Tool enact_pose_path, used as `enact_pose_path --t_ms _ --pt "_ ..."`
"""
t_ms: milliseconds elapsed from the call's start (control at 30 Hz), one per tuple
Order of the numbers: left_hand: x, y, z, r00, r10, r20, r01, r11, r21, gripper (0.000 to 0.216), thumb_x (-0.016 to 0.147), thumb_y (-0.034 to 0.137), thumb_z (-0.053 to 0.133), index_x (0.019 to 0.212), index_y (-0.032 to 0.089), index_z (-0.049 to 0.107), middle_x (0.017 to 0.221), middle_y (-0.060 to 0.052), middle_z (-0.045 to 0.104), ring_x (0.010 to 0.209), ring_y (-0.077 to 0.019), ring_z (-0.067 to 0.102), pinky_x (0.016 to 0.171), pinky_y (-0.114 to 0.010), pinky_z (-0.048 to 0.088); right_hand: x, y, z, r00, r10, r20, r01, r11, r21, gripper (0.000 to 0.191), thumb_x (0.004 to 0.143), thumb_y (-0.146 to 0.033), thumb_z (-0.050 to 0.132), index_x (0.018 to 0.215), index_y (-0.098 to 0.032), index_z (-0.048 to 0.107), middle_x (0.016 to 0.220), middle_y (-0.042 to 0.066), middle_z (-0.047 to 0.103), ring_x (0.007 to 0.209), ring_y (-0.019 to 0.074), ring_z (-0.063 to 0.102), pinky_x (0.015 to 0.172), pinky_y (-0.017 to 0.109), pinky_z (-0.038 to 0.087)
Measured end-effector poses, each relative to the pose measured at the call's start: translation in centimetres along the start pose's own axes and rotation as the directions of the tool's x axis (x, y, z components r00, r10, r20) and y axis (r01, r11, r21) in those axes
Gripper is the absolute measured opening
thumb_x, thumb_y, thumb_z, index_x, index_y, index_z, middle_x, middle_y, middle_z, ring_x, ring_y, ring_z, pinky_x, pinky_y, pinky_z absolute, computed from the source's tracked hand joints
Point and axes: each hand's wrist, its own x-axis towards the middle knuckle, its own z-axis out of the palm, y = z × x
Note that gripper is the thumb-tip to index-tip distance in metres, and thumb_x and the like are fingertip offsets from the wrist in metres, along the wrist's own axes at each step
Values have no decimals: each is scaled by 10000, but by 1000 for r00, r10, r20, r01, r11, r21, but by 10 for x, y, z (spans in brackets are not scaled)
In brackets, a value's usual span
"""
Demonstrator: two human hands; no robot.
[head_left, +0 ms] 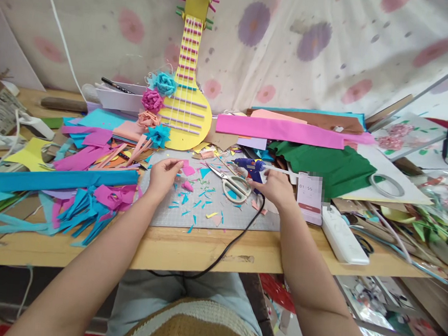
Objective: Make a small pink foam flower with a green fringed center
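In the head view, my left hand (163, 177) is closed in a pinch at the edge of a small pink paper piece (187, 167), over the left part of the grey cutting mat (159, 212). My right hand (278, 188) is wrapped round a blue hot glue gun (252, 165). Its nozzle points left, and a pale glue stick (281, 170) sticks out of its back. Between my hands, scissors (235, 187) with pale handles lie on the mat, blades partly apart. A small rolled pink paper bud (187, 186) lies just below the pink piece, among scattered paper scraps.
A yellow paper lute (189, 115) with paper flowers stands against the patterned curtain. Crepe paper strips (81, 176) heap up at left. Green paper (324, 165), a phone (310, 199) and a white power strip (344, 238) lie at right. A black cord (238, 238) crosses the table edge.
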Motion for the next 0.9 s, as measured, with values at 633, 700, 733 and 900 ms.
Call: enact_pose_path --t_ms 633,700,733,900 --pt "7 -9 -7 998 45 -46 -44 999 19 266 651 370 639 800 156 690 686 -37 659 599 -144 589 464 -220 445 -28 -134 34 778 -618 110 511 726 459 161 750 -325 623 780 -169 601 822 32 597 773 137 512 659 244 343" --pt "7 -8 -7 998 51 -40 -51 999 9 265 649 368 642 796 152 692 686 -38 660 605 -148 591 463 -221 446 -26 -128 34 785 -611 99 465 687 559 128 759 -292 610 781 -166 598 791 20 596 732 120 510 655 239 355" --pt "7 -7 -7 998 57 -36 -57 998 8 266 651 370 643 792 150 692 683 -38 659 602 -145 589 463 -219 446 -25 -125 33 785 -612 102 421 646 636 122 761 -283 603 792 -165 597 786 14 600 713 111 512 658 238 366" --pt "2 -2 -6 996 88 0 -88 995 54 293 669 387 638 810 137 700 663 -34 649 570 -120 560 471 -202 439 -16 -107 37 749 -639 173 9 270 963 183 723 -313 630 828 -168 593 768 -6 620 669 94 545 637 235 427"
